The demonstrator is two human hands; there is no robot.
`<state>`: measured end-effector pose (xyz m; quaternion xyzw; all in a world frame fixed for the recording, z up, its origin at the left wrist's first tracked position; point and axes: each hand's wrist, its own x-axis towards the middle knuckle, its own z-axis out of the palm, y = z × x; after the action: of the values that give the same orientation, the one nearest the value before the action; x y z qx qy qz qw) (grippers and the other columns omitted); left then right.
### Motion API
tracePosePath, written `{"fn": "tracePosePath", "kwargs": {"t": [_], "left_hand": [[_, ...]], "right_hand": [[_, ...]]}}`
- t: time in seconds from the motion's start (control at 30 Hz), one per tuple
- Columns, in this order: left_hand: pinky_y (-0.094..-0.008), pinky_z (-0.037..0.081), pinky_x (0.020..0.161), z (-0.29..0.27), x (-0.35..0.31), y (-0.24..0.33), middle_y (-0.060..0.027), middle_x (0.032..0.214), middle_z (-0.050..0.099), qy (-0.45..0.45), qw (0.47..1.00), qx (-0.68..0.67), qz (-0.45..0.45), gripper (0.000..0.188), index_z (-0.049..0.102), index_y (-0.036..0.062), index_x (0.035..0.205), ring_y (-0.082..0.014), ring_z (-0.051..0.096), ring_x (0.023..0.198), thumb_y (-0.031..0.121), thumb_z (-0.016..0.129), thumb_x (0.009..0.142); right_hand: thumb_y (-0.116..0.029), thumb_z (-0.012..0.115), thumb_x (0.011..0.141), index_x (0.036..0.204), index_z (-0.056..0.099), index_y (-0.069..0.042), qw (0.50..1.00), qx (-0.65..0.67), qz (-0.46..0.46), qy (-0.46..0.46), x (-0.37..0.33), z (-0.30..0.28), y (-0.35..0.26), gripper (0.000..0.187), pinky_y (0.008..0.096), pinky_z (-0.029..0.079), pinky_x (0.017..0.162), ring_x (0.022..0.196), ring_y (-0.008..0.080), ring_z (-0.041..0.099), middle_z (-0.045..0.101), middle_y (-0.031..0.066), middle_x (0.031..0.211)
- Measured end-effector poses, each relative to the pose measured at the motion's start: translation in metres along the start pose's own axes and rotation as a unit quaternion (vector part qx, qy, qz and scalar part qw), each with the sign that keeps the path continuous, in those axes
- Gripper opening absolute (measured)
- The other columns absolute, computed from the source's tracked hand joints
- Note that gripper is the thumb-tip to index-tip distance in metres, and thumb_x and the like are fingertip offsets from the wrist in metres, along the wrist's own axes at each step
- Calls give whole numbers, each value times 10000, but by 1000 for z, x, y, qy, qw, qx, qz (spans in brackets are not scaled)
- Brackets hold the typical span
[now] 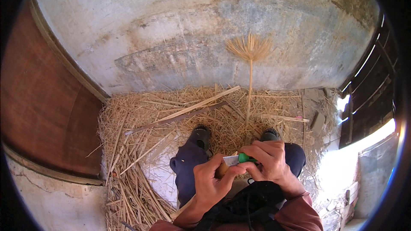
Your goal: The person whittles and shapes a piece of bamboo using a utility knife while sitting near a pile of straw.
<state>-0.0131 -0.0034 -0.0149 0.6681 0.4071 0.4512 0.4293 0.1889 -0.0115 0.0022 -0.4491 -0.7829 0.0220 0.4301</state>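
My left hand (212,179) is closed around a tan piece of wood or bamboo (221,170), mostly hidden by the fingers. Gripped in my right hand (267,160) is a green-handled knife (244,158). Its flat, pale grey blade (230,160) lies across the tan piece, close to my left fingers. The two hands meet in front of my body, between my knees. A pale strip (182,209) shows beside my left forearm; whether it joins the held piece I cannot tell.
Straw (171,98) and split strips (145,196) litter the floor. Long wooden sticks (197,108) lie beyond my feet. An upright straw broom (249,51) leans on the stained wall (180,25). A brown door panel (47,102) stands left, dark slats (370,90) right.
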Motion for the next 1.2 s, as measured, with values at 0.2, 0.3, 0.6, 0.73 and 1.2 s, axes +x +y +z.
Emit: {"fn": "tracePosePath", "kwargs": {"t": [0.2,0.3,0.6,0.73,1.2], "left_hand": [[-271,317,507,1,0,-1,22,632,561,-15,1000,-2,-11,241,741,-7,865,-17,431,574,198,848,935],[-281,320,504,1,2,6,5,650,578,-23,1000,-14,-14,240,747,-10,864,-28,427,569,199,831,945],[-315,343,484,-2,3,11,-66,603,551,-36,999,26,11,278,736,-6,873,-112,482,492,245,800,975],[-321,359,481,-2,3,14,-84,566,500,-16,996,89,18,330,710,-2,884,-139,467,474,297,815,976],[-235,299,498,-11,-1,8,35,606,553,-46,999,-18,6,379,720,15,1038,2,422,556,306,917,895]], "right_hand": [[-359,896,812,1016,757,-86,1000,-4,-9,18,-1,2,0,368,341,499,496,568,226,663,652,30,730],[-354,896,813,1010,754,-82,1000,-19,-12,13,0,0,-2,365,338,501,499,569,222,662,648,30,729],[-353,893,818,1021,741,-67,998,-51,-19,20,0,-3,-7,382,340,503,495,561,219,650,627,27,713],[-347,888,827,1026,734,-54,998,-56,7,38,-4,2,-6,385,346,504,493,558,227,645,630,29,717],[-379,900,806,1008,759,-91,1000,-5,-13,-4,-1,-1,-5,378,337,483,493,556,213,647,637,20,723]]}}
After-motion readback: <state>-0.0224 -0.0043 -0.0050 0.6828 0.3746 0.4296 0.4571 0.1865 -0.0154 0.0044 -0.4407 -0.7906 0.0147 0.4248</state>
